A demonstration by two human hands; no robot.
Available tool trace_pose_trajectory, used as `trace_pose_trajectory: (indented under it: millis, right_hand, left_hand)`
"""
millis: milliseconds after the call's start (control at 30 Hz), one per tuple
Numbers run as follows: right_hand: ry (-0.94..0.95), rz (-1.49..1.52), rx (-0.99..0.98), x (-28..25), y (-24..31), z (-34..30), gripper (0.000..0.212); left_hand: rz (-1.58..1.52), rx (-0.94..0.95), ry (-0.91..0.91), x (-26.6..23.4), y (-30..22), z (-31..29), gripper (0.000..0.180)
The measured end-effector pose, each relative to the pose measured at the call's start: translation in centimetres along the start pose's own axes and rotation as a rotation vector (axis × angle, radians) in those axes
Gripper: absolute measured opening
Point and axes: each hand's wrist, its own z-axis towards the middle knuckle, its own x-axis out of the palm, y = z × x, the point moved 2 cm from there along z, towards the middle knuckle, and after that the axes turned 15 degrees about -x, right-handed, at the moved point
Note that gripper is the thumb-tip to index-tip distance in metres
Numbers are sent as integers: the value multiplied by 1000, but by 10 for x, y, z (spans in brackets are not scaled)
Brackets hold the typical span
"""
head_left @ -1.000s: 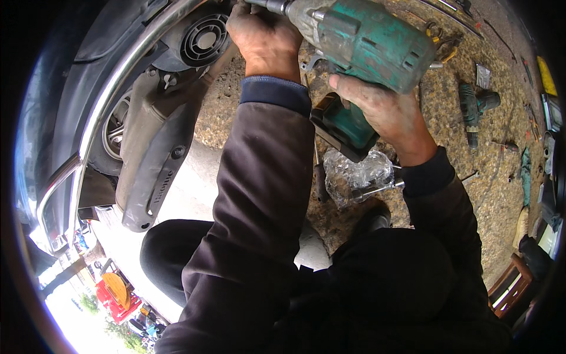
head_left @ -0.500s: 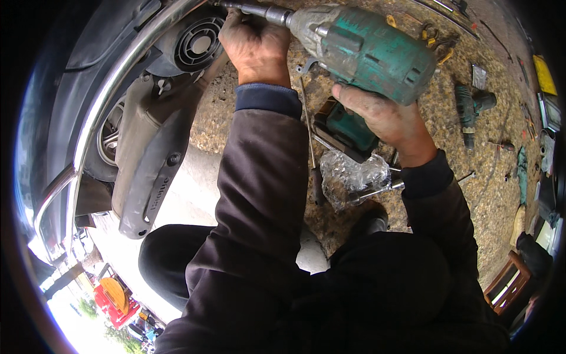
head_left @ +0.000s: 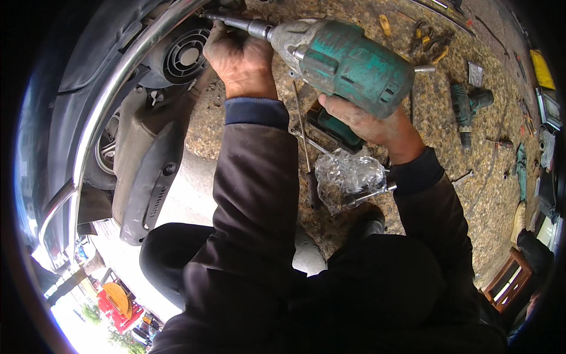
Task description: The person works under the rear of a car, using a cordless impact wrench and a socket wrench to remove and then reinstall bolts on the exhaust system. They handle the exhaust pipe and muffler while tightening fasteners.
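A worn green cordless impact wrench (head_left: pixel 359 65) lies tilted across the upper middle, its nose pointing left into the rear of a dark scooter. My right hand (head_left: pixel 374 123) is wrapped round its handle, and the battery base (head_left: pixel 337 131) shows below. A metal socket extension (head_left: pixel 237 22) runs from the nose toward the scooter. My left hand (head_left: pixel 243 59) is curled under this extension, thumb against it, steadying it near the scooter. Just left of that hand is a round, ribbed black cover (head_left: pixel 187 56). The extension's far tip is hidden in shadow under the bodywork.
A chrome rail (head_left: pixel 97 121) curves along the scooter, beside the exhaust silencer (head_left: pixel 141 171). On the stony ground lie a long screwdriver (head_left: pixel 312 186), crumpled clear plastic (head_left: pixel 348 177), a green cordless drill (head_left: pixel 463 109) and yellow-handled pliers (head_left: pixel 420 36). A wooden stool (head_left: pixel 508 277) stands at lower right.
Both hands and the impact wrench have shifted left and slightly down in view, the extension now further toward the scooter. Both grips look the same.
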Motion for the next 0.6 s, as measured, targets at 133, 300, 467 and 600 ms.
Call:
trace_pose_trajectory:
  millis: [133, 300, 467, 600]
  right_hand:
    - [-16, -29, -81, 1, -3, -2, 22]
    - [38, -67, -30, 1, -5, -5, 26]
    - [36, -149, -100, 3, -4, -6, 27]
    - [-1, -48, -72, 9, -6, -9, 27]
  left_hand:
    - [-194, -65, -23, 4, 6, -4, 21]
    - [-49, -185, 157, 8, 22, -6, 16]
    - [604, 92, -279, 11, 30, -1, 21]
    - [813, 294, -530, 21, 40, 6, 18]
